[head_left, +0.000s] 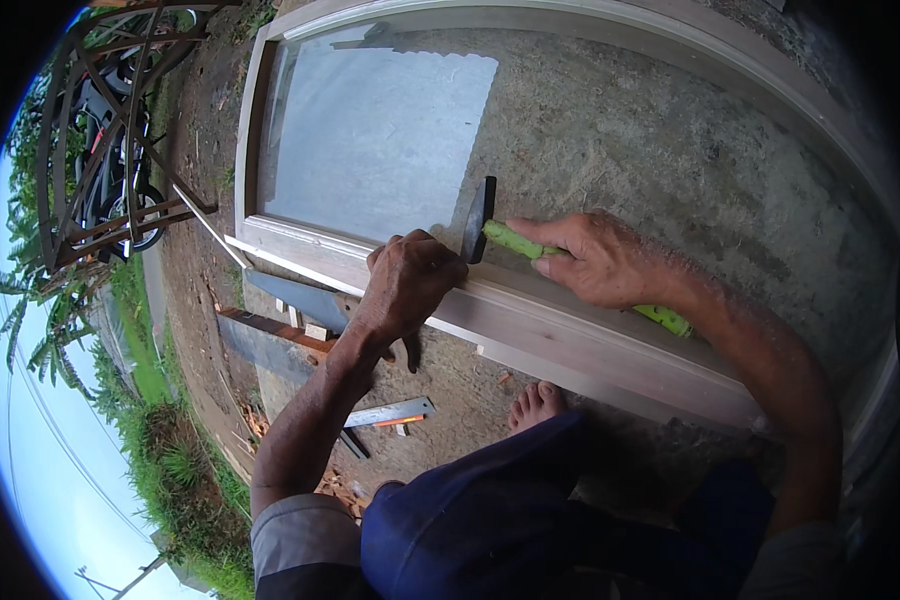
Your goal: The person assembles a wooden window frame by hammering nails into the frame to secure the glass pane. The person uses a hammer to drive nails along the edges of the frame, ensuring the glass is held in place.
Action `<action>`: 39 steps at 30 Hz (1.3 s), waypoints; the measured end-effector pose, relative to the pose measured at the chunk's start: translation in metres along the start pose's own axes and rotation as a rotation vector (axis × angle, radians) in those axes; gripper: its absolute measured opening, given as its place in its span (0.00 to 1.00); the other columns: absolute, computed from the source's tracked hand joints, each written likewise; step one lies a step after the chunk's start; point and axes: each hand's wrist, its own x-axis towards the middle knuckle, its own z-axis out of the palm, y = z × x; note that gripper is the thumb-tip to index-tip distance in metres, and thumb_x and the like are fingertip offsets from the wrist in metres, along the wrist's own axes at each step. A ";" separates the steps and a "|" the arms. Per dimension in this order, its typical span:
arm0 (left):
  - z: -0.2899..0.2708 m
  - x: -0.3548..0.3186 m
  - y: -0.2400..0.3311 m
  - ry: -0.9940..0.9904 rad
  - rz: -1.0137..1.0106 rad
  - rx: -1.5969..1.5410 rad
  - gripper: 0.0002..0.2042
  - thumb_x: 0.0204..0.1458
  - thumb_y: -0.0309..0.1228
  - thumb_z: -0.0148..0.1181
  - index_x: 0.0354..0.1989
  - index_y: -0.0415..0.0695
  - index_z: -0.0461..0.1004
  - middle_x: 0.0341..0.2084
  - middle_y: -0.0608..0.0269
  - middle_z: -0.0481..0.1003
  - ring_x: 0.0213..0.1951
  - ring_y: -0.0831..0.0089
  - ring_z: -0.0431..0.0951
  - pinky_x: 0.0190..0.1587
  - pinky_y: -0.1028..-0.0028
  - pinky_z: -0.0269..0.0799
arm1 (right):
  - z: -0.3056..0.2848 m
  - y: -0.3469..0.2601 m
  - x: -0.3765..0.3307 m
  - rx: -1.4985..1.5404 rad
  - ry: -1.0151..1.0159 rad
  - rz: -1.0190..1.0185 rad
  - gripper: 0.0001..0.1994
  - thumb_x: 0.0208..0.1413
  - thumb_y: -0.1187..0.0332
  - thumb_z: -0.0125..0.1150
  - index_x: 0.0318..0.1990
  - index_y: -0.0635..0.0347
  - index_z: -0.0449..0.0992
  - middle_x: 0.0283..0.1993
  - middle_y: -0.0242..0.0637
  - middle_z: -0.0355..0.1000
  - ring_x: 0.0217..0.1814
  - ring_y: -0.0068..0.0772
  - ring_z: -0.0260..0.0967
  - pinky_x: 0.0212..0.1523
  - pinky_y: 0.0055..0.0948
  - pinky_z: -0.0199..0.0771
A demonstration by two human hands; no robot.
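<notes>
Right hand: wrapped round hammer | left hand: curled closed at frame (contents hidden) | glass seemingly seated; remaining fixing unclear

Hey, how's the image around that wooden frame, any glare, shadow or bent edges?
Head view: likely reflected daylight whitens the left part of the glass pane; head view: the wooden frame bends into curves toward the picture's rim; head view: the blue trousers sink into shade; head view: the hammer looks reasonably sharp.

See a hammer, dark-headed and green-handled, near the inner edge of a pale wooden frame lying flat. See its glass pane, partly bright with reflection.
</notes>
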 end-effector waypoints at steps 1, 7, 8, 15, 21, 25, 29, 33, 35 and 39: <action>-0.002 -0.006 -0.006 -0.002 0.048 0.003 0.17 0.53 0.40 0.68 0.50 0.48 0.82 0.52 0.52 0.75 0.58 0.55 0.74 0.60 0.56 0.69 | 0.005 0.001 -0.001 -0.002 -0.001 0.035 0.28 0.67 0.67 0.55 0.74 0.55 0.62 0.35 0.45 0.80 0.29 0.26 0.70 0.44 0.35 0.77; -0.006 -0.029 -0.047 0.196 -0.004 0.129 0.55 0.47 0.65 0.68 0.79 0.60 0.43 0.77 0.38 0.34 0.78 0.40 0.31 0.72 0.31 0.25 | 0.028 0.001 0.003 0.034 0.104 -0.108 0.28 0.67 0.66 0.55 0.74 0.55 0.61 0.46 0.49 0.82 0.34 0.29 0.74 0.51 0.37 0.77; -0.010 -0.026 -0.054 0.122 -0.034 0.069 0.60 0.44 0.69 0.67 0.81 0.61 0.37 0.78 0.36 0.28 0.78 0.39 0.25 0.71 0.29 0.18 | 0.028 -0.002 0.004 0.031 0.125 -0.145 0.28 0.68 0.66 0.55 0.74 0.55 0.61 0.44 0.47 0.82 0.33 0.28 0.74 0.49 0.37 0.78; -0.012 -0.036 -0.075 0.085 -0.034 0.116 0.59 0.45 0.71 0.64 0.81 0.63 0.37 0.78 0.39 0.28 0.78 0.38 0.25 0.72 0.31 0.19 | 0.010 -0.038 0.004 0.086 0.064 0.069 0.29 0.67 0.66 0.55 0.75 0.53 0.61 0.24 0.30 0.70 0.26 0.20 0.66 0.35 0.31 0.74; -0.026 -0.060 -0.085 0.088 -0.049 0.127 0.55 0.49 0.64 0.67 0.80 0.67 0.37 0.78 0.40 0.28 0.78 0.39 0.25 0.72 0.30 0.19 | 0.026 -0.066 0.009 -0.082 -0.051 0.037 0.29 0.68 0.65 0.55 0.75 0.57 0.61 0.25 0.37 0.73 0.27 0.24 0.68 0.34 0.34 0.76; -0.031 -0.071 -0.091 0.096 -0.039 0.114 0.54 0.50 0.61 0.69 0.80 0.67 0.38 0.79 0.41 0.28 0.78 0.39 0.25 0.72 0.30 0.19 | 0.038 -0.077 0.014 -0.125 0.152 -0.071 0.29 0.68 0.65 0.55 0.75 0.56 0.61 0.29 0.42 0.75 0.30 0.29 0.70 0.39 0.36 0.77; -0.032 -0.073 -0.091 0.071 -0.058 0.108 0.55 0.49 0.59 0.71 0.80 0.67 0.39 0.79 0.41 0.29 0.78 0.39 0.25 0.72 0.30 0.19 | 0.043 -0.080 0.015 -0.163 0.014 -0.034 0.28 0.68 0.65 0.55 0.74 0.56 0.62 0.45 0.54 0.79 0.40 0.35 0.78 0.47 0.38 0.79; -0.034 -0.069 -0.089 0.094 -0.041 0.097 0.54 0.49 0.59 0.70 0.80 0.67 0.39 0.79 0.42 0.28 0.78 0.39 0.24 0.72 0.30 0.19 | 0.037 -0.081 0.015 -0.093 0.165 -0.007 0.28 0.68 0.64 0.55 0.74 0.57 0.62 0.51 0.57 0.80 0.41 0.36 0.80 0.48 0.38 0.80; -0.034 -0.067 -0.089 0.092 -0.041 0.097 0.54 0.49 0.59 0.70 0.80 0.67 0.39 0.79 0.42 0.28 0.78 0.39 0.24 0.72 0.30 0.18 | 0.034 -0.083 0.016 -0.174 0.095 -0.134 0.28 0.68 0.64 0.55 0.74 0.57 0.62 0.48 0.56 0.80 0.40 0.36 0.79 0.47 0.37 0.80; -0.032 -0.062 -0.090 0.106 -0.028 0.107 0.55 0.49 0.62 0.69 0.80 0.68 0.39 0.79 0.43 0.28 0.78 0.39 0.23 0.72 0.29 0.18 | 0.027 -0.079 0.014 -0.082 0.091 0.123 0.28 0.68 0.64 0.56 0.74 0.56 0.63 0.43 0.53 0.81 0.36 0.33 0.77 0.43 0.36 0.80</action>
